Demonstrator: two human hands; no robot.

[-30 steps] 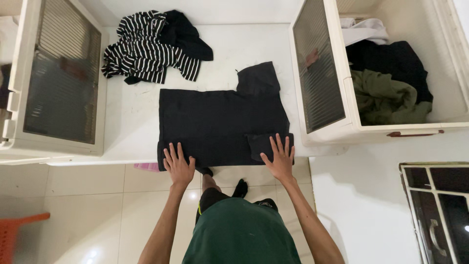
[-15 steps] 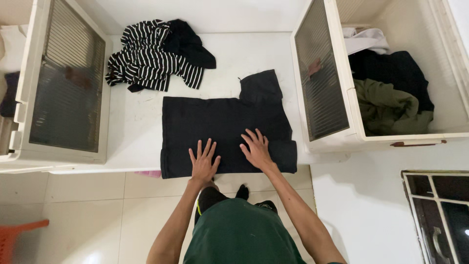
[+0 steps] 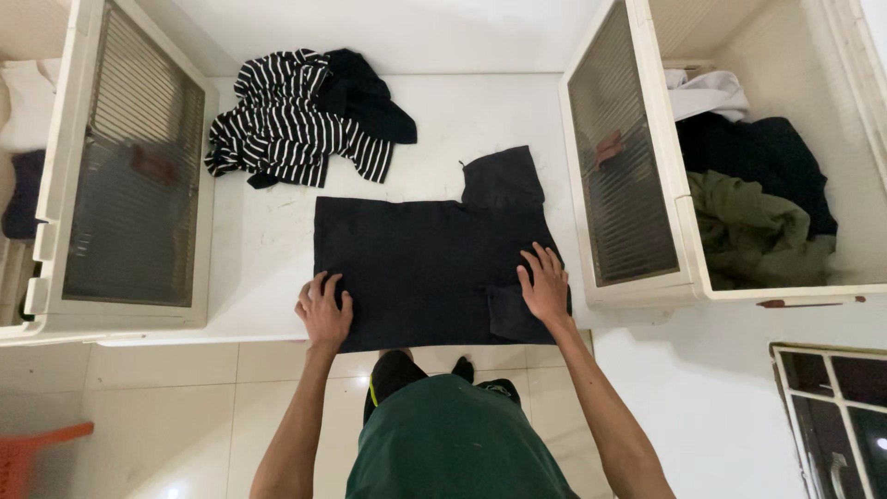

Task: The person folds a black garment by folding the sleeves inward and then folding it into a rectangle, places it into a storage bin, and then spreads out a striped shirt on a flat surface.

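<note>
Left hand (image 3: 323, 311) flat, palm down, fingers spread, gripping nothing, pressing the near left corner of the black garment (image 3: 425, 268). Right hand (image 3: 545, 285) likewise flat and splayed, holding nothing, resting on the garment's near right part, just by a small folded flap at the edge. Both forearms run straight out from the body, elbows low, wrists level with the surface, hands well apart across the cloth's width.

Garment lies spread between and beyond the hands on the white surface (image 3: 462, 120), roughly rectangular, one sleeve-like piece sticking out at the far right corner past the right hand. Looks like a smoothing step in folding: cloth pressed flat, not yet doubled over. Judging by that, a next move would call for pinching an edge or corner rather than flat palms, and keeping the opposite side pinned so the layer does not slide.

Further out from the left hand, far side: a striped black-and-white top (image 3: 286, 125) bunched up, touching a dark piece (image 3: 365, 92). Outboard of the left hand, an open cabinet door (image 3: 129, 185). Outboard of the right hand, a second door (image 3: 624, 176), then a white bin (image 3: 859, 139) with an olive garment (image 3: 753, 231) and dark clothes (image 3: 758, 157).
</note>
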